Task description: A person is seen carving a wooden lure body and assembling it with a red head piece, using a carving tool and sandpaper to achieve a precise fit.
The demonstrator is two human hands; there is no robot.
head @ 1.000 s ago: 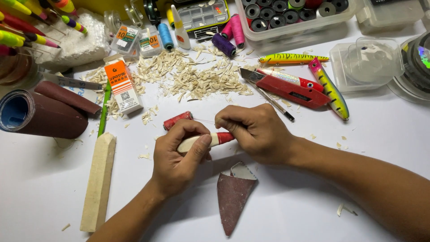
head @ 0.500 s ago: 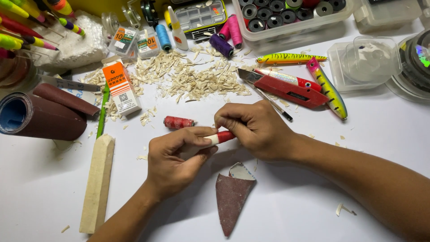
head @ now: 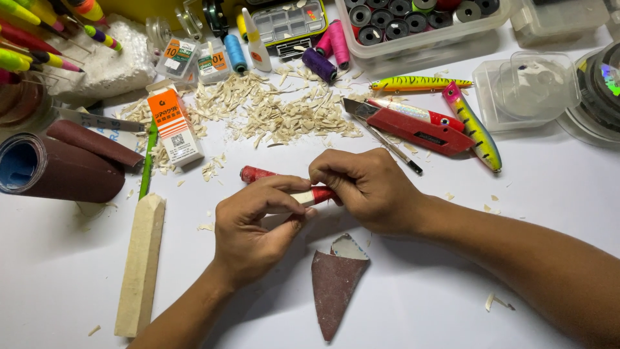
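Note:
My left hand [head: 255, 229] grips a small pale carved wooden piece [head: 301, 198] between thumb and fingers. My right hand [head: 365, 187] pinches a red strip of sandpaper [head: 323, 193] wrapped around the piece's right end. Both hands meet above the white table [head: 439, 271]. A red rolled bit [head: 256, 174] lies just behind my left hand. A folded brown sandpaper sheet [head: 336, 281] lies below my hands.
A long pale wood block [head: 141, 262] lies at left, with sandpaper rolls [head: 61, 165] beyond it. Wood shavings [head: 271, 113], a red utility knife [head: 413, 128], painted fishing lures [head: 471, 126], thread spools [head: 332, 45] and clear plastic boxes [head: 529, 84] crowd the back.
My left hand's fingers have shifted over the wooden piece, covering more of it. The red rolled bit behind shows further left. Both hands stay in place.

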